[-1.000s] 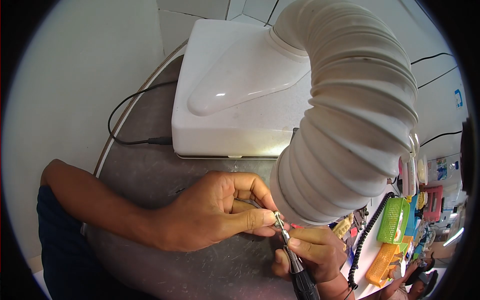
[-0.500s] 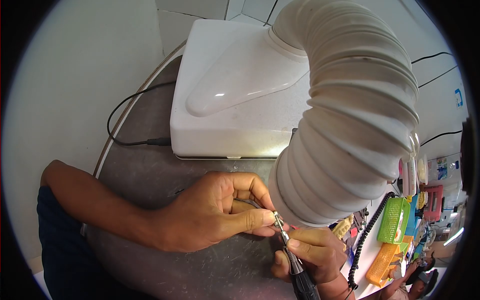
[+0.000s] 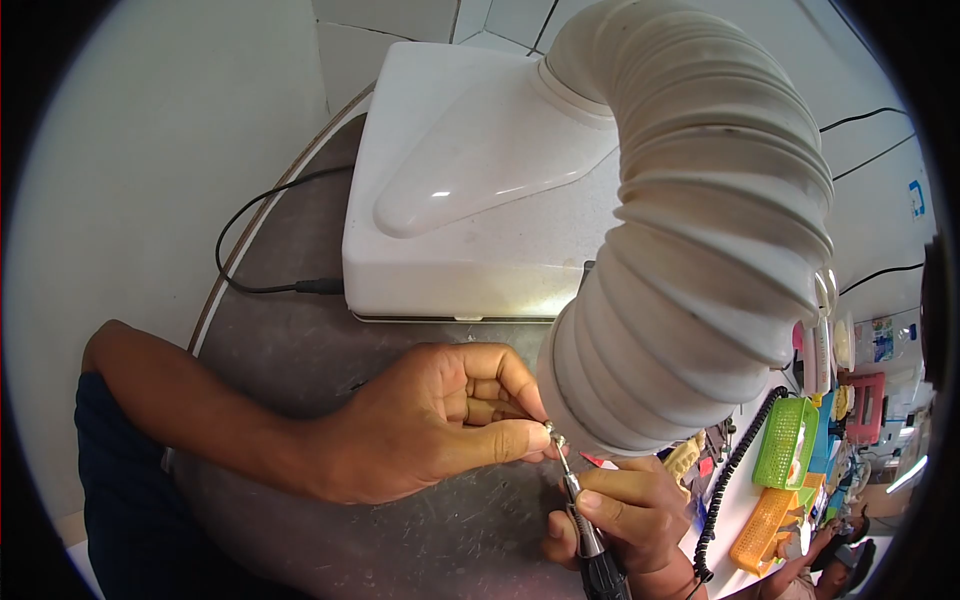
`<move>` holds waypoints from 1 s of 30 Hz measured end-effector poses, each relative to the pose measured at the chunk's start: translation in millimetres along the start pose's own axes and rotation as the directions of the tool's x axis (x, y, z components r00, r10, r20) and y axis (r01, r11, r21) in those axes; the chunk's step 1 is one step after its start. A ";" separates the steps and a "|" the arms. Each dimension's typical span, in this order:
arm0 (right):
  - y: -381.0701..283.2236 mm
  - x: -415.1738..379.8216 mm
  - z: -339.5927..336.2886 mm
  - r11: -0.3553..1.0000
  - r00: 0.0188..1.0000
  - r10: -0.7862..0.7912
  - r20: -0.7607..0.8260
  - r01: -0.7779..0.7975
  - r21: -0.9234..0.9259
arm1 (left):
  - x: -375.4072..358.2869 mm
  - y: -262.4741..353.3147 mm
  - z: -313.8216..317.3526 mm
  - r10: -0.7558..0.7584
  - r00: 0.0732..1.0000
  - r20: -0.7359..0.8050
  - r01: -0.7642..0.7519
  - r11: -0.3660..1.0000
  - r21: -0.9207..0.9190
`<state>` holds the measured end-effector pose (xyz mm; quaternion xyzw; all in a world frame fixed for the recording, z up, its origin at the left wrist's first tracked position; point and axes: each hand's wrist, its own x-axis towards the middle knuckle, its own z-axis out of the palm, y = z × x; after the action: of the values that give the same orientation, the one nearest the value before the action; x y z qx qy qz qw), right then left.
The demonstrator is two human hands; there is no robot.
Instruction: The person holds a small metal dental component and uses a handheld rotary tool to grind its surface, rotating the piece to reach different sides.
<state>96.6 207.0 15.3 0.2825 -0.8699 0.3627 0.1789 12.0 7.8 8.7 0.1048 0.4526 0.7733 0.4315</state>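
My left hand [image 3: 430, 420] pinches a small shiny metal piece [image 3: 553, 432] between thumb and forefinger, just under the mouth of a white ribbed suction hose [image 3: 700, 250]. My right hand [image 3: 615, 510] grips a slim black rotary hand tool [image 3: 592, 545] like a pen. Its thin metal bit points up and touches the small piece. Both hands rest over a grey metal worktop [image 3: 300, 350].
A white box-shaped extractor unit [image 3: 470, 170] sits behind the hands, with a black cable [image 3: 260, 250] plugged in at its left. A black coiled cord [image 3: 735, 465] and green and orange plastic baskets [image 3: 785, 440] lie at the right. A white wall borders the worktop's left.
My right hand and the tool have slipped slightly down and back, so the bit sits lower against the piece. My left hand has barely moved.
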 end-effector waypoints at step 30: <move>1.7 -1.8 0.3 0.995 0.999 -0.033 -0.011 0.031 -0.095 | 1.7 -2.6 -3.8 -0.020 1.000 -0.020 0.017 0.988 -0.153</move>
<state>96.9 208.4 13.3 0.2853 -0.8804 0.3196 0.2032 10.4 7.3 4.1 0.0588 0.3975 0.8028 0.4406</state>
